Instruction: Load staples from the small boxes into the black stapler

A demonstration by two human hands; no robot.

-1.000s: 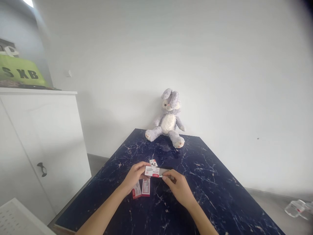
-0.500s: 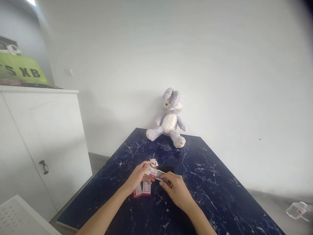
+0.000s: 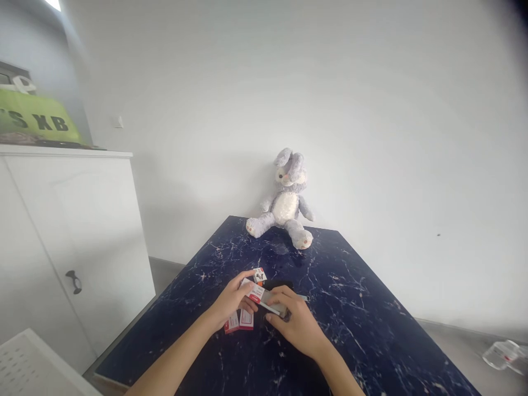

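My left hand (image 3: 233, 301) grips the left end of a slim red-and-white printed box (image 3: 254, 292), thumb on top and fingers beneath. My right hand (image 3: 297, 324) is closed around the other end, where a greyish flat part (image 3: 274, 302) shows under its fingers. Whether that part is inside the box or belongs to it, I cannot tell. Below my left hand lie two red-and-white packets, one (image 3: 231, 323) partly beneath the other (image 3: 246, 320). Just beyond the held box is a small white card with a picture (image 3: 259, 274). A black item (image 3: 280, 285) is partly hidden behind my right hand.
The dark blue marble-patterned table (image 3: 350, 308) meets a pale wall. A plush rabbit (image 3: 286, 206) sits at its far edge. A white cabinet (image 3: 78, 236) with a green bag (image 3: 37, 118) stands left; clear plastic (image 3: 503, 355) lies on the floor at right.
The held box has tilted, its right end dropping lower, and more of its greyish part now shows. My right hand has shifted slightly left with it.
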